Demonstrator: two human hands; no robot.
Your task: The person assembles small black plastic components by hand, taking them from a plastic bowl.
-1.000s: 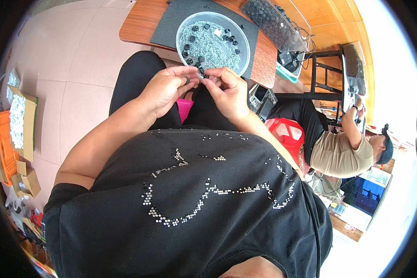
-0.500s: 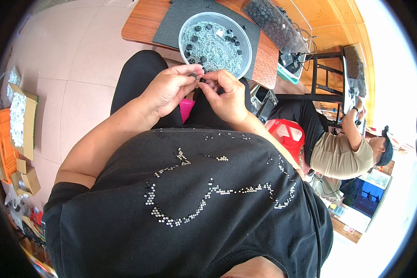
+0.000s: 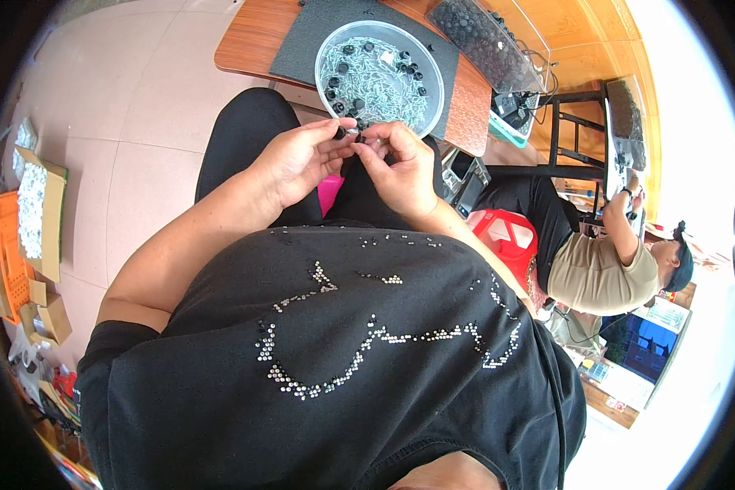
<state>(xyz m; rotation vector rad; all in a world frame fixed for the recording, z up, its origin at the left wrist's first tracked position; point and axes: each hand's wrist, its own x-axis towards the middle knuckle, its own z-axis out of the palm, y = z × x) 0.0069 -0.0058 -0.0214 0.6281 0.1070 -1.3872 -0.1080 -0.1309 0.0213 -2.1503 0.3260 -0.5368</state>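
Table edge [image 3: 253, 61] | bowl [image 3: 433, 77] near rim | hands: left [image 3: 298, 159], right [image 3: 400, 167] pinch small black part [image 3: 359, 137]

One view only: fisheye on your head, aimed steeply down your black studded shirt [image 3: 343, 359] to your lap. Your hands sit close, upper centre; the brown wooden table [image 3: 249, 37] lies beyond. Edges bend hard.

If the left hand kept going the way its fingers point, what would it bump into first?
Probably the right hand, whose fingertips it already meets over a small dark part. The left hand points rightward toward it.
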